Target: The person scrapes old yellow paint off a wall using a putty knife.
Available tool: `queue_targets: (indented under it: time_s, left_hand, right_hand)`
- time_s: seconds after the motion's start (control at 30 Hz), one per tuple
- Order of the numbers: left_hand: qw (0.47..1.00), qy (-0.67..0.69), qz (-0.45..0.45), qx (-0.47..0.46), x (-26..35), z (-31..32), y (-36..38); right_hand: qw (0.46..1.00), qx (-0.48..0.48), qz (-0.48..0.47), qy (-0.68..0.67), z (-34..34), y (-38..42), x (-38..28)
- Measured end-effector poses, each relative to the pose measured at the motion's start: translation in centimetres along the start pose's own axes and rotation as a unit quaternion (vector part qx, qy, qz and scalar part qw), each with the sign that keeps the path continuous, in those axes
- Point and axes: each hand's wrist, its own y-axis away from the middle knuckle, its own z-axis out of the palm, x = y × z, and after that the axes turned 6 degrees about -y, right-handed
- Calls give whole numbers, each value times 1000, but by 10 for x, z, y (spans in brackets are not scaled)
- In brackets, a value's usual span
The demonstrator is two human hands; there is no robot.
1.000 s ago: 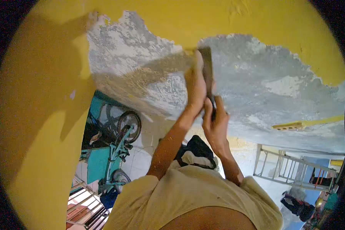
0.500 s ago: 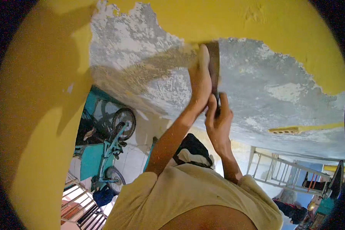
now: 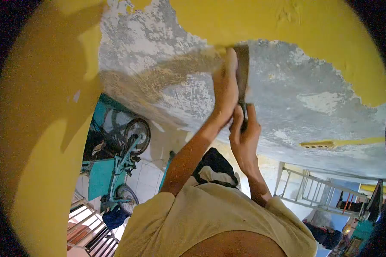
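A long, dark, flat blade (image 3: 242,70) stands upright in the view against a wall surface where grey and white patches (image 3: 283,81) show between areas of yellow paint (image 3: 244,19). My right hand (image 3: 245,132) is closed around the dark handle at the blade's lower end. Higher up, my left hand (image 3: 225,85) grips the blade along its left side, its thumb pointing upward; its other fingers are partly hidden and blurred. The two hands are close together near the handle. The blade's top end lies near the ragged edge of the yellow paint.
A teal bicycle (image 3: 125,165) is at the left, above a metal grille (image 3: 92,227). To the right are a metal ladder-like frame (image 3: 304,186) and a narrow yellow strip with holes (image 3: 317,144) on the grey surface. A yellow wall (image 3: 34,141) fills the far left.
The blade and my left hand have shifted slightly to the right. My right hand stays almost where it was. The bicycle and ladder-like frame sit slightly farther left in the view.
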Motion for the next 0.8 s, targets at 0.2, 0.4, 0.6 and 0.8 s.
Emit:
queue_targets:
  time_s: [0.2,0.4,0.6,0.8]
  left_hand:
    - [1000,10,-3,-7,-17,-1,0]
    - [999,-35,23,5,-34,-6,-11]
    - [999,-38,17,24,-37,-4,-5]
    - [998,-48,2,26,-35,-15,-5]
  right_hand:
    - [998,9,31,-54,6,15,9]
    - [998,0,17,-63,12,13,27]
    - [996,27,29,-80,15,17,30]
    - [994,-3,39,-97,17,17,24]
